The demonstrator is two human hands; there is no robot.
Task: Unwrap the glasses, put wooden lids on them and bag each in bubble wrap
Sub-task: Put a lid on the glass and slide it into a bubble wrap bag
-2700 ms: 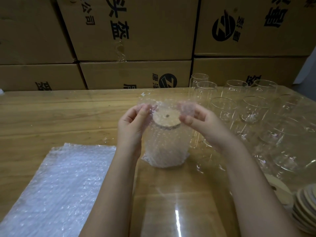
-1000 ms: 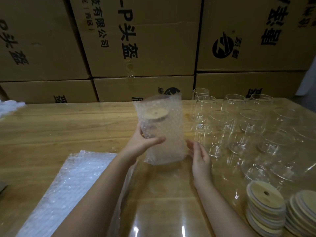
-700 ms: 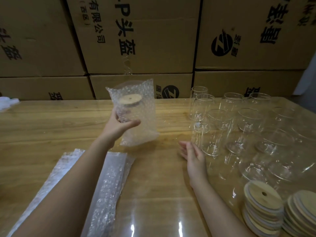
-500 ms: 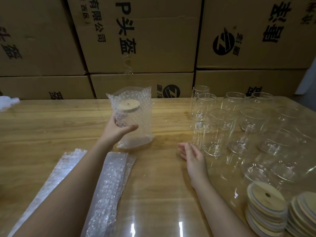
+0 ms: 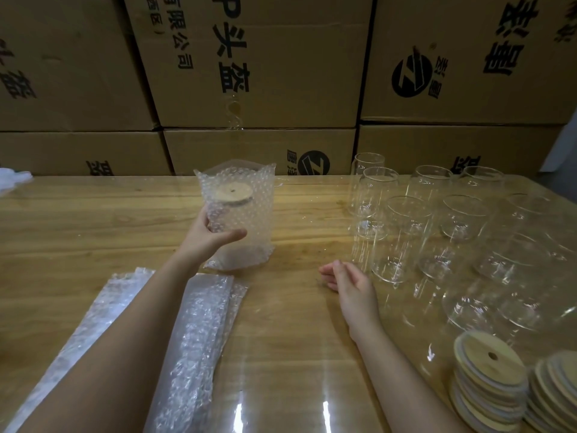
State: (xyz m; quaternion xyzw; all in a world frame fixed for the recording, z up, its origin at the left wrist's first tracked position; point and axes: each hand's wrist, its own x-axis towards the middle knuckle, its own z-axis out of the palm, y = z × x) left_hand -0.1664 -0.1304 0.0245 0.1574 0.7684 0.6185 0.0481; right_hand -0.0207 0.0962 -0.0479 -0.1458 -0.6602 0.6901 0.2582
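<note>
A glass with a round wooden lid [image 5: 234,192] stands upright inside a bubble-wrap bag [image 5: 249,220] on the wooden table [image 5: 93,220]. My left hand [image 5: 209,237] grips the bag's left side, thumb across its front. My right hand [image 5: 349,281] rests on the table to the right of the bag, fingers relaxed, holding nothing. Several bare glasses [image 5: 406,220] stand at the right. Two stacks of wooden lids [image 5: 490,367] sit at the bottom right.
A pile of flat bubble-wrap bags [image 5: 193,339] lies at the lower left, partly under my left forearm. Stacked cardboard boxes [image 5: 265,73] wall off the table's far edge. A clear sheet covers the near part of the table.
My left hand carried the bagged glass from the centre to the left and set it down on the table. My right hand let go of it and came to rest near the glasses.
</note>
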